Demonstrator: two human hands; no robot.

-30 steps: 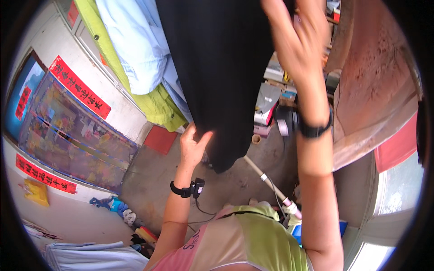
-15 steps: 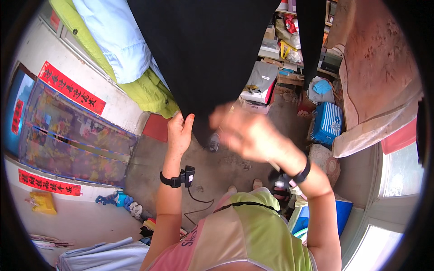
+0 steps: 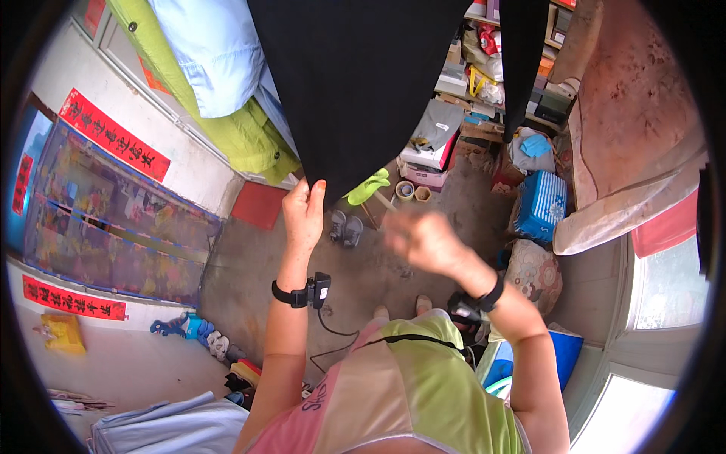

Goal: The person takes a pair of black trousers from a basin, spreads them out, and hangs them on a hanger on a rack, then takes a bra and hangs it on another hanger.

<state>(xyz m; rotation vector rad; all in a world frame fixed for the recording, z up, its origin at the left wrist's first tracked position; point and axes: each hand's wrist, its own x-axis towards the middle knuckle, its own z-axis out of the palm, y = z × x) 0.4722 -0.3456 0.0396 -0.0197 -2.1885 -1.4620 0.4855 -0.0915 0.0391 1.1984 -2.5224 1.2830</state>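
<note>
Black garment [image 3: 355,83] hanging in front from the upper edge, its lower tip pinched between thumb and curled fingers of the left hand [image 3: 304,219], right hand [image 3: 425,240] blurred below and apart from the cloth, fingers seemingly bent, whether they grip anything impossible to tell

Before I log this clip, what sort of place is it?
Probably a room or entryway in a home, judging by a patterned door curtain, a pair of grey shoes on the floor, and a light-blue garment hanging up.
</note>
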